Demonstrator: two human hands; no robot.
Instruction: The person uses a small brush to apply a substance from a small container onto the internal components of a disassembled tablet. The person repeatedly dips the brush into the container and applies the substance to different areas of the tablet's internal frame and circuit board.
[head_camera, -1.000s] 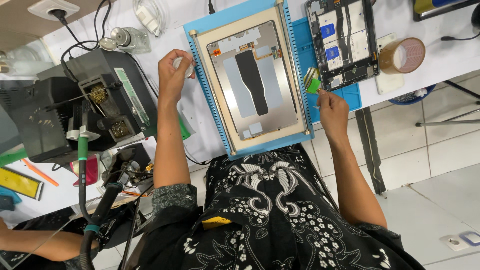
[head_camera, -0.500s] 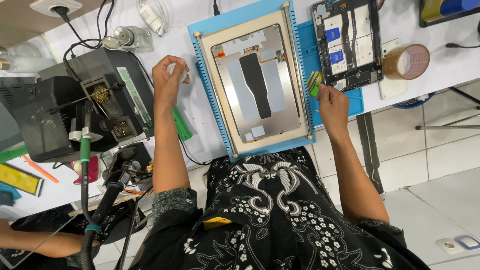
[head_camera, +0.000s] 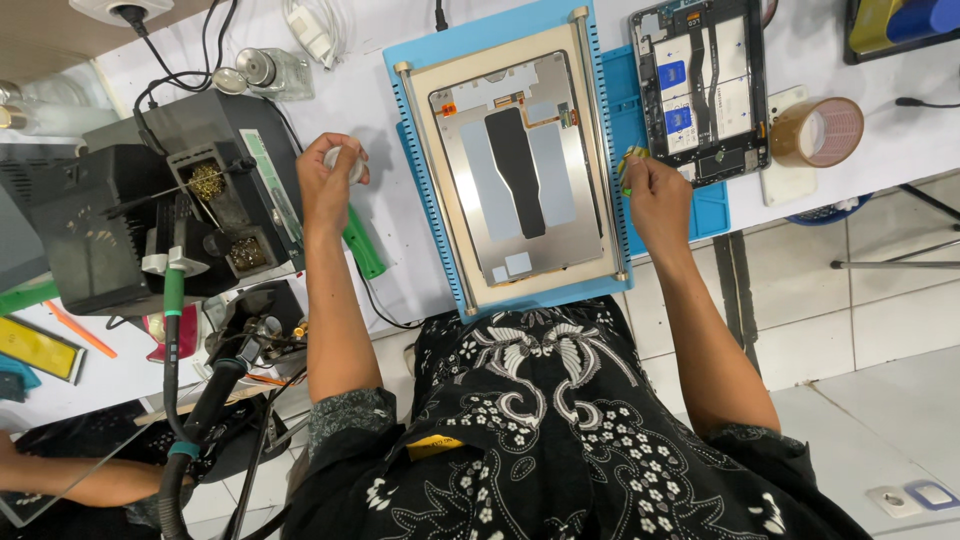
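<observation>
A small white, rounded object (head_camera: 350, 163) sits clamped in the grip of the person's left hand (head_camera: 325, 185), above the white worktop (head_camera: 390, 110) and just beside the black soldering station (head_camera: 200, 200). The right hand (head_camera: 655, 195) pinches a small yellow-green pick (head_camera: 630, 160) between fingertips, at the right rail of a flat, pale metal tablet back panel (head_camera: 520, 170) framed by a blue ribbed mat (head_camera: 480, 35). A green-handled tool (head_camera: 362, 243) lies just below the left hand. Beyond the right hand rest an opened tablet chassis (head_camera: 700, 85) with blue components and a roll of glossy brown tape (head_camera: 820, 130). Compared with half a second earlier, the left hand has shifted slightly away from the panel, while the right hand stays at the rail.
</observation>
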